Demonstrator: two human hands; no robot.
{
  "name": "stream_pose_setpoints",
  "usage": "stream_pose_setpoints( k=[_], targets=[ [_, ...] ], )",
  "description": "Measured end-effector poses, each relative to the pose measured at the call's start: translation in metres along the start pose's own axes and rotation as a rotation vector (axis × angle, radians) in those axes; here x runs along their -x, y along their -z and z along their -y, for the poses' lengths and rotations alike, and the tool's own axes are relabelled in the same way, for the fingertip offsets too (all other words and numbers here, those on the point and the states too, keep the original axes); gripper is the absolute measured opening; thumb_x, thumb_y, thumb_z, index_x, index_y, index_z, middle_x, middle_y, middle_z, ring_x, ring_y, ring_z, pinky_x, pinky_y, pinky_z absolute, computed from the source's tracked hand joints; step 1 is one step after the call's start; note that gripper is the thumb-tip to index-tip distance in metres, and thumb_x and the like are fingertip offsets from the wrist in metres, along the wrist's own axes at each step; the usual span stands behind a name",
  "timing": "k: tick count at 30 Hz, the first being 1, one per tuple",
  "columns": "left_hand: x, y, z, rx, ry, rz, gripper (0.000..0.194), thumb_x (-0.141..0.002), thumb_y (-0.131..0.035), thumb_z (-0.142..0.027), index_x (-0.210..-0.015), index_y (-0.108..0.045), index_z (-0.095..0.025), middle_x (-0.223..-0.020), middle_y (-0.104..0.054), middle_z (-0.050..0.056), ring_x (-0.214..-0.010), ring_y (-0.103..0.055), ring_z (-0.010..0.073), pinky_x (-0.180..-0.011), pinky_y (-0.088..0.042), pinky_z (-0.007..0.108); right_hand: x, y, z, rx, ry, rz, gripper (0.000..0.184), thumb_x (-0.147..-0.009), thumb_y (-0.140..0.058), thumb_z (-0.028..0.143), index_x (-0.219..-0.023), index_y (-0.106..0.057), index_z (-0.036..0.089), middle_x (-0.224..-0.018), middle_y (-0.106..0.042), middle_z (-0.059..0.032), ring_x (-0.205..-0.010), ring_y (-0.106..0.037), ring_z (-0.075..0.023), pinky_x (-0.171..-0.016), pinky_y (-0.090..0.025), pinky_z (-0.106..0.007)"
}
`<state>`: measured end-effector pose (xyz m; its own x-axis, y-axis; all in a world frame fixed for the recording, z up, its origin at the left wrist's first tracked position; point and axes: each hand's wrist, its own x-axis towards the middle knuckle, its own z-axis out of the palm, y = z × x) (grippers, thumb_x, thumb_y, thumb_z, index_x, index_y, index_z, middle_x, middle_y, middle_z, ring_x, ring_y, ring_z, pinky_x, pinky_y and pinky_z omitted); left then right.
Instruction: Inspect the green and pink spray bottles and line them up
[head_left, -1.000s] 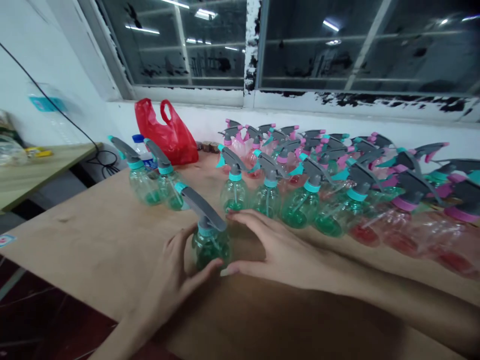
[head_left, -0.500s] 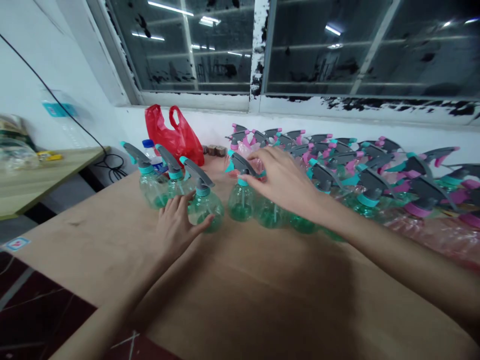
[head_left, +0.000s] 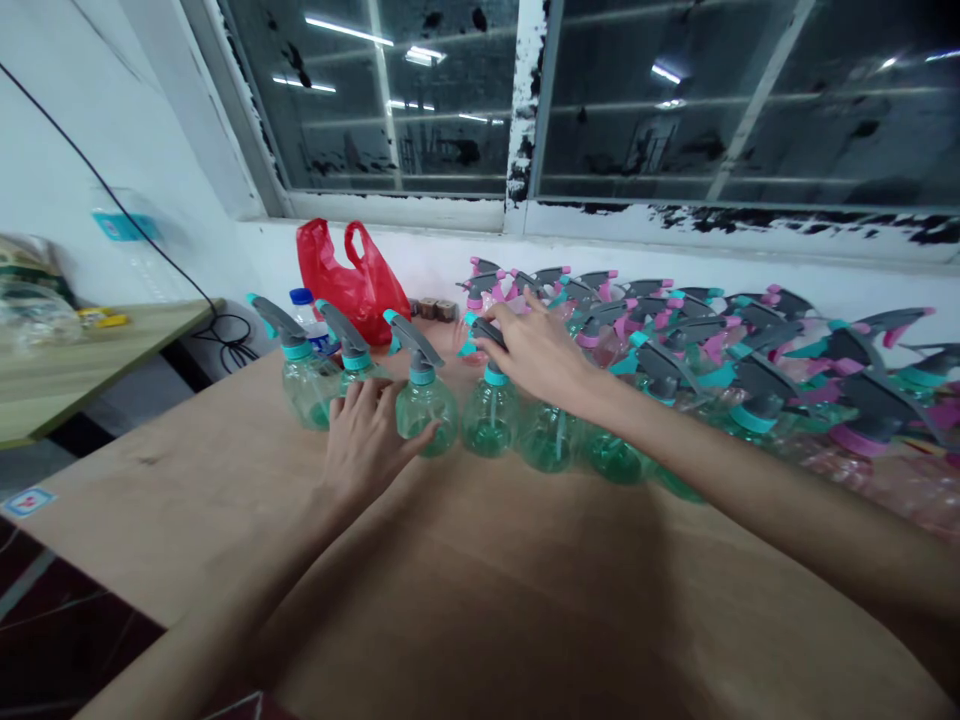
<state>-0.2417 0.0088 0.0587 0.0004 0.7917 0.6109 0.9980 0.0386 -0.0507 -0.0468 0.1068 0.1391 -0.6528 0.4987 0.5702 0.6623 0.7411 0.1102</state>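
Observation:
A green spray bottle (head_left: 425, 412) with a grey and turquoise head stands upright in the front row. Beside it is my left hand (head_left: 367, 435), fingers bent at its left and thumb stretched across its front; the grip looks loose. To the right stands another green spray bottle (head_left: 488, 415), its head under my right hand (head_left: 546, 352), whose fingers curl around the grey lever. Some of those fingertips are hidden. Two more green bottles stand left, one being this spray bottle (head_left: 304, 390) at the row's end. The bottles hold a little green liquid.
Several pink and green spray bottles (head_left: 750, 375) crowd the right side. A red plastic bag (head_left: 352, 280) and a blue-capped bottle (head_left: 306, 308) stand behind the row. Small brown blocks (head_left: 435, 308) lie by the wall. A second table (head_left: 142, 345) is at left.
The spray bottle by my left hand went from the table's front back into the row. My right hand left its side and moved up and right to the neighbouring bottle's head.

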Motion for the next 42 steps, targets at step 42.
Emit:
stream_pose_setpoints(
  k=[42],
  targets=[
    [0.065, 0.006, -0.213, 0.958, -0.289, 0.460, 0.074, -0.082, -0.066, -0.044, -0.141, -0.023, -0.030, -0.133, -0.047, 0.012, -0.122, -0.047, 0.0348, -0.096, -0.041, 0.056, 0.230, 0.080, -0.062, -0.952, -0.310, 0.159, 0.066, -0.069, -0.074, 0.044, -0.126, -0.048, 0.023, -0.109, -0.064, -0.0053, -0.095, -0.062, -0.0231, -0.079, -0.052, -0.038]
  ],
)
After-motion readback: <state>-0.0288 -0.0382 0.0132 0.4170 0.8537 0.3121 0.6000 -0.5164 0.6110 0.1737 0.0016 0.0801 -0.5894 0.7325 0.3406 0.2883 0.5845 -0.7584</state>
